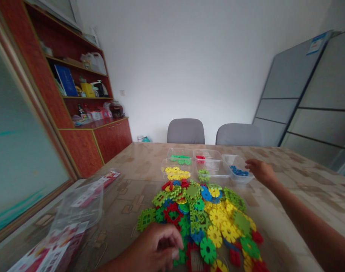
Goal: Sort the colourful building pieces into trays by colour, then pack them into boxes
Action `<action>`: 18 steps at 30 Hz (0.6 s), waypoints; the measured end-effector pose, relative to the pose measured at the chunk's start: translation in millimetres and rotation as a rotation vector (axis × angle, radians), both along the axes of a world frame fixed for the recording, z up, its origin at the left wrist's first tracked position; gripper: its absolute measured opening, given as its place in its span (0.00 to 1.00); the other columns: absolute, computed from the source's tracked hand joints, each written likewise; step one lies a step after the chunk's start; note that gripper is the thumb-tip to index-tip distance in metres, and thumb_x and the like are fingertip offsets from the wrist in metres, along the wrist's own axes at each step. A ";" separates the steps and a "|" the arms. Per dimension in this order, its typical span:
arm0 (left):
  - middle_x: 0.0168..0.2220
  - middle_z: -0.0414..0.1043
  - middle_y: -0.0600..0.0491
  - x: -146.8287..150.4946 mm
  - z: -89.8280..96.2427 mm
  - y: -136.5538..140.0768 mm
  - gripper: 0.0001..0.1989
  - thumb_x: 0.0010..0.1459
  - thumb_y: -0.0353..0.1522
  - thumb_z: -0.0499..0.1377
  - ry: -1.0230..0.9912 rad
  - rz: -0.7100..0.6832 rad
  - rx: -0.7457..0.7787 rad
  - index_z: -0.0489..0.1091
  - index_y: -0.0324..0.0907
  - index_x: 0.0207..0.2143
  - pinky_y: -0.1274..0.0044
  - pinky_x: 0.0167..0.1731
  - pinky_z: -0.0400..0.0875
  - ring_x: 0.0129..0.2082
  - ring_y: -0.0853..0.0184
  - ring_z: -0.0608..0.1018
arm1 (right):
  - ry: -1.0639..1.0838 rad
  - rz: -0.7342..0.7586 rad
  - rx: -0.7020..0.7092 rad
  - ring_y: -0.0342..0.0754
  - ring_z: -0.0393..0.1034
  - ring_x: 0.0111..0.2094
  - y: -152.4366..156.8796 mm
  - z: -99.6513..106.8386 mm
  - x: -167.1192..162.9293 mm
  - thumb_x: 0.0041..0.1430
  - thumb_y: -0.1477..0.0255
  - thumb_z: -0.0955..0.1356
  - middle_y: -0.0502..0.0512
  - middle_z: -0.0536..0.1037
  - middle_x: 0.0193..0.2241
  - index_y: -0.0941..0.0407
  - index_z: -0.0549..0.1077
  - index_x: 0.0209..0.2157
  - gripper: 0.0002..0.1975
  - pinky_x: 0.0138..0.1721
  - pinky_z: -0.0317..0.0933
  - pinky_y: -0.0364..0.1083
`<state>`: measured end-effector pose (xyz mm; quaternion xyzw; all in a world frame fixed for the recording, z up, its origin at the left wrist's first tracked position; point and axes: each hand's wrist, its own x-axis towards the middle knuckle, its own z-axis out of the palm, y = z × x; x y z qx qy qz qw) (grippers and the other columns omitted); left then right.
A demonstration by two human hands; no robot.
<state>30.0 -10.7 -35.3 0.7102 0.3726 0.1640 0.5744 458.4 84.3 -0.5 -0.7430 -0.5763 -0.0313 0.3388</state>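
My left hand [162,245] hovers over the near left side of a heap of plastic interlocking pieces. Its fingers are loosely curled, with a gap to the thumb and nothing visible between them. The heap mixes yellow flower discs [214,236], green discs [208,250], light green square grid pieces [146,219] and red pieces [172,213]. My right hand [260,170] reaches to the right rim of a clear container [242,179], its fingers apart and no piece seen in them. Blue pieces [239,172] lie inside that container.
Other clear containers hold green pieces [180,159], yellow pieces [176,173], a red piece [200,158] and a light green piece [203,175]. A clear plastic lid [78,206] and printed packaging [53,249] lie at left. Two grey chairs [186,131] stand behind the table [127,162].
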 end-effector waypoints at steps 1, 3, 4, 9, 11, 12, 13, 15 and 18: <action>0.26 0.68 0.56 -2.9 3.5 0.9 0.07 0.52 0.33 0.55 0.023 -0.012 0.033 0.68 0.39 0.33 0.82 0.22 0.64 0.24 0.71 0.71 | 0.017 0.008 -0.009 0.56 0.74 0.27 -3.5 0.4 -0.5 0.49 0.73 0.63 0.61 0.80 0.26 0.58 0.75 0.29 0.10 0.29 0.63 0.49; 0.29 0.70 0.55 -9.1 12.2 3.2 0.07 0.53 0.30 0.55 0.067 -0.058 0.129 0.70 0.40 0.35 0.81 0.26 0.65 0.27 0.70 0.73 | 0.057 0.057 -0.037 0.55 0.75 0.29 -13.9 2.4 -6.4 0.52 0.70 0.62 0.61 0.81 0.29 0.58 0.75 0.35 0.13 0.31 0.64 0.50; 0.31 0.71 0.55 -12.0 17.0 4.5 0.07 0.53 0.29 0.55 0.088 -0.082 0.185 0.70 0.41 0.36 0.81 0.28 0.65 0.30 0.69 0.73 | 0.083 0.108 -0.057 0.54 0.75 0.28 -20.9 3.9 -12.5 0.53 0.68 0.61 0.60 0.81 0.29 0.58 0.75 0.37 0.15 0.31 0.65 0.49; 0.32 0.73 0.56 -20.6 34.7 4.7 0.08 0.54 0.25 0.57 0.242 -0.155 0.368 0.72 0.43 0.36 0.81 0.30 0.63 0.31 0.69 0.74 | 0.250 0.591 -0.221 0.52 0.73 0.30 -70.0 18.3 -73.0 0.57 0.58 0.63 0.57 0.79 0.30 0.57 0.73 0.41 0.19 0.30 0.66 0.46; 0.34 0.73 0.55 -21.2 37.0 0.4 0.07 0.55 0.27 0.59 0.296 -0.225 0.436 0.72 0.44 0.37 0.80 0.32 0.63 0.33 0.67 0.74 | 0.215 0.729 -0.297 0.50 0.72 0.33 -89.5 24.4 -101.9 0.61 0.60 0.63 0.55 0.79 0.33 0.55 0.74 0.39 0.15 0.32 0.65 0.45; 0.36 0.73 0.55 -21.2 37.1 -2.3 0.08 0.56 0.28 0.60 0.305 -0.265 0.474 0.72 0.46 0.39 0.79 0.35 0.64 0.36 0.66 0.74 | 0.173 0.796 -0.338 0.49 0.72 0.33 -97.8 26.3 -115.2 0.62 0.63 0.62 0.54 0.79 0.34 0.54 0.74 0.39 0.13 0.33 0.64 0.45; 0.39 0.73 0.54 -21.1 36.6 -4.9 0.09 0.56 0.29 0.60 0.303 -0.301 0.509 0.72 0.47 0.41 0.78 0.37 0.64 0.39 0.64 0.74 | 0.139 0.841 -0.364 0.48 0.72 0.32 -104.7 27.0 -127.2 0.63 0.65 0.62 0.53 0.79 0.33 0.54 0.74 0.38 0.12 0.32 0.64 0.45; 0.43 0.72 0.53 -20.5 34.0 -9.2 0.12 0.57 0.30 0.61 0.282 -0.348 0.550 0.71 0.49 0.45 0.76 0.41 0.64 0.43 0.62 0.73 | 0.095 0.913 -0.386 0.46 0.71 0.31 -115.2 24.2 -147.5 0.64 0.70 0.61 0.52 0.78 0.31 0.54 0.75 0.36 0.11 0.31 0.63 0.44; 0.46 0.71 0.52 -19.2 28.3 -11.1 0.15 0.59 0.31 0.60 0.257 -0.352 0.581 0.69 0.52 0.49 0.74 0.44 0.64 0.44 0.61 0.73 | 0.067 0.984 -0.380 0.46 0.71 0.33 -124.5 13.0 -170.6 0.62 0.76 0.62 0.51 0.78 0.32 0.53 0.76 0.37 0.11 0.33 0.63 0.44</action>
